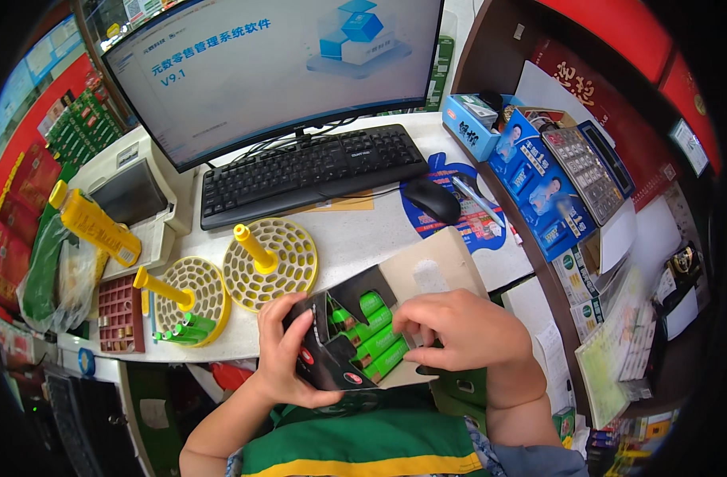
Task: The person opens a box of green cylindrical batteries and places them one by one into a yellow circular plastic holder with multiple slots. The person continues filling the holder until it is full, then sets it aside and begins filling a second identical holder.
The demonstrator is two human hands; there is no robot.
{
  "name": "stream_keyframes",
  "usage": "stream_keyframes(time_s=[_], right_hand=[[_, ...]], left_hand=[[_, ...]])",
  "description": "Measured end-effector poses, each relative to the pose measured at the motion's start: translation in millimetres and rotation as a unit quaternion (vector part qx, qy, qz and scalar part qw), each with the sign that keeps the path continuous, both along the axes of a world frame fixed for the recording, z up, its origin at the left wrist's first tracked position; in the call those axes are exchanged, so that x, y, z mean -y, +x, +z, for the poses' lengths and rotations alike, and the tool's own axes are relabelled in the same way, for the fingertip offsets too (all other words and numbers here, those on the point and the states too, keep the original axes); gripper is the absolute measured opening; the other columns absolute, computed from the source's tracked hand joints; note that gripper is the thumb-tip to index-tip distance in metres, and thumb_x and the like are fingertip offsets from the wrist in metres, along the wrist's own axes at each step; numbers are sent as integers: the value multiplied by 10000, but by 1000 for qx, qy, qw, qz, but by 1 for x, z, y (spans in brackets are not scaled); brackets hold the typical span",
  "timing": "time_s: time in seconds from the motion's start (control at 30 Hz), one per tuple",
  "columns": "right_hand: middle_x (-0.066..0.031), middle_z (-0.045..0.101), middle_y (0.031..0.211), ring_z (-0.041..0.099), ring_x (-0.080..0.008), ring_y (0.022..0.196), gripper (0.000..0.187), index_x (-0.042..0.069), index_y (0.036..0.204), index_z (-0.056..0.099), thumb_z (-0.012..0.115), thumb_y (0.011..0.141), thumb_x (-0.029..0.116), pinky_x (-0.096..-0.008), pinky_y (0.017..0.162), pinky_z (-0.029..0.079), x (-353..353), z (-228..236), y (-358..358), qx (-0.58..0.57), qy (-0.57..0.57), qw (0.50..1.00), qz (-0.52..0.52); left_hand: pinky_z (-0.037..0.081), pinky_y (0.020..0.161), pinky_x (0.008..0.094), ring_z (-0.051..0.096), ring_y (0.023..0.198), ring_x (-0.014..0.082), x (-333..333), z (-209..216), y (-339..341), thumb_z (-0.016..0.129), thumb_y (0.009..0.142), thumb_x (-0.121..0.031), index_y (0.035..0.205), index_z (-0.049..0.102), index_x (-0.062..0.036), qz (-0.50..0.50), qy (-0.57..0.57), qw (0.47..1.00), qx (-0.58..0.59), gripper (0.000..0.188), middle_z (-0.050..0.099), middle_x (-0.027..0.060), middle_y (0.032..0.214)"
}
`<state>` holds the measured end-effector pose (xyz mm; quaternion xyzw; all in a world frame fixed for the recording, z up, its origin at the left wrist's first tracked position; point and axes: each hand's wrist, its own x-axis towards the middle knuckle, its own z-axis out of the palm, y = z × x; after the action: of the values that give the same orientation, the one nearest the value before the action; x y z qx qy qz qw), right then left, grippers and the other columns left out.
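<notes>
My left hand (282,350) is closed round the left side of a small black cardboard box (312,362), thumb on its front edge. The box is tilted, and its lid flap (437,266) stands up, with pale cardboard inside. Several bright green, slim tubes with copper-coloured ends (379,347) lie side by side in it; their exact kind is unclear. Over the box's right side, my right hand (463,330) has curled fingers pinched together beside the tubes. What they hold, if anything, is hidden. Similar green pieces (190,328) sit in the nearer yellow round rack (190,290).
A second yellow rack (292,274) with a central post stands left of the box. Behind are a keyboard (316,171), a monitor (276,71) and a mouse (432,199). A yellow bottle (97,226) stands left; a calculator (582,171) leans right.
</notes>
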<state>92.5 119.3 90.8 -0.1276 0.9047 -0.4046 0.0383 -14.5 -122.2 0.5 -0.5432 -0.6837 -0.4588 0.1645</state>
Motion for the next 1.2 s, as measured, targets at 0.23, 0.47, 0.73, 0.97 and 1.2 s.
stream_keyframes(time_s=[0.23,0.47,0.73,0.97,1.2], right_hand=[[-113,626,712,629,-244,605,214,-15,932,560,660,773,88,-331,576,482,-1,-16,1,63,-58,989,-119],[-89,606,624,594,-172,582,162,-19,880,596,642,814,122,-296,562,451,-26,-80,-14,66,-127,966,-214],[-49,625,752,567,-99,682,214,-24,1002,618,573,796,7,-266,625,458,-58,-142,-27,52,-204,956,-203],[-87,579,1216,529,-165,1167,520,-16,1271,495,406,790,-192,-282,1010,402,-32,-125,-24,76,-471,856,-199],[-99,573,1238,587,-204,1080,350,28,1313,469,483,980,135,-352,939,477,-23,-141,-41,65,-617,756,-209]], left_hand=[[345,918,504,478,1062,400,-10,19,7,789,463,-402,1285,480,-41,20,-56,998,-27,950,448,261,1227],[334,964,482,447,1116,401,-50,58,0,793,453,-302,1348,448,-58,13,-230,973,-14,989,445,223,1214],[352,1004,440,475,1120,389,-95,82,-31,786,530,-357,1365,421,-40,-26,-393,919,-11,965,484,235,1201],[393,963,411,514,1055,373,-113,119,-46,782,540,-393,1334,457,-16,-37,-477,876,-62,937,543,214,1111],[446,903,412,559,1019,367,-148,153,-55,774,532,-430,1250,548,-26,-26,-608,792,-43,854,604,194,1048]])
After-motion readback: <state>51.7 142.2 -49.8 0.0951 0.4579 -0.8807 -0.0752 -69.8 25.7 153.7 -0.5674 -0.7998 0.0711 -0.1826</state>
